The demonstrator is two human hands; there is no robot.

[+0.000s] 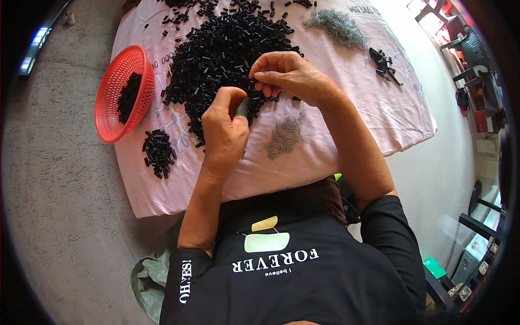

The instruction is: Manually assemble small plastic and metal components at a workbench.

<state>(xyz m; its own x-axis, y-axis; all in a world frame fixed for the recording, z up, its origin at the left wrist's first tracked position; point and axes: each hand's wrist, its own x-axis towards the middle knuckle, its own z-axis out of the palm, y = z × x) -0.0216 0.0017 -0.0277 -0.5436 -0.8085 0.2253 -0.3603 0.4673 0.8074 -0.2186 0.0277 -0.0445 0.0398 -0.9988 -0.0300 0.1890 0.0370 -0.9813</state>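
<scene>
A large heap of small black tube-shaped pieces (233, 46) covers the middle of the cloth-topped table. At the heap's near edge my left hand (225, 127) is closed, with a dark cover around its thumb; whatever its curled fingers hold is hidden. Just right of it, slightly higher, my right hand (292, 76) pinches thumb and forefinger together over the heap. Anything in that pinch is too small to name. Below the right hand lies a small pile of thin silvery metal pieces (286, 135), perhaps springs or pins.
A red perforated basket (105, 116) holding black pieces stands at the table's left edge. Near it sits a small black pile (159, 154). Another silvery pile (338, 28) lies far right, beside several black parts (383, 63). Pink printed cloth (184, 189) covers the table.
</scene>
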